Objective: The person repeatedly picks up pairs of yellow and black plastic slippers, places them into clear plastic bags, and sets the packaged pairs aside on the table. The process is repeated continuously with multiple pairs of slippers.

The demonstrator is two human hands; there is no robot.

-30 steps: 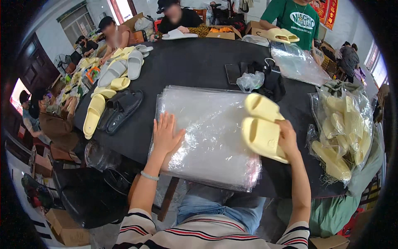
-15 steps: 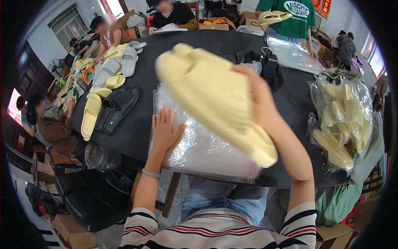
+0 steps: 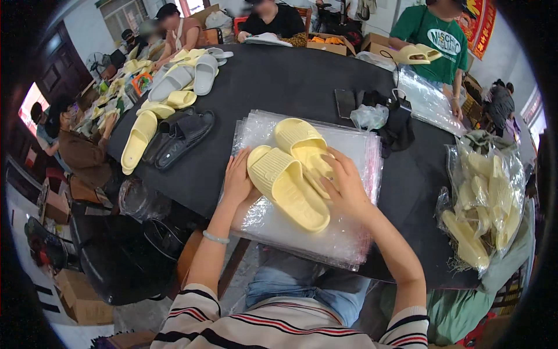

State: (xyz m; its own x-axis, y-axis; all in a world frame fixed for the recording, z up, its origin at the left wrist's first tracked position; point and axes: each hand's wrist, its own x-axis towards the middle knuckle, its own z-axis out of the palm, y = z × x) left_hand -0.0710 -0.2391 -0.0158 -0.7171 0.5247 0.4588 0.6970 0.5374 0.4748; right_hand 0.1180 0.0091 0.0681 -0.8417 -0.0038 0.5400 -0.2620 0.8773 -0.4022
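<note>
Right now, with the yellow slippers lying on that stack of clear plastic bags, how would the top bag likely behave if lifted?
Probably floppy: the clear plastic bags look thin and crinkled. Likely slippery, being glossy and stacked. The yellow slippers under both hands would pin it.

black table bearing clear bag stack, loose slippers, phone.

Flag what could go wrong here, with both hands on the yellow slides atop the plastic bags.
The stack of clear bags overhangs the near edge of the black table, so pressing on it may slide it off. The two pale yellow slides overlap loosely under the left hand and right hand and could skew apart on the slick film.
</note>
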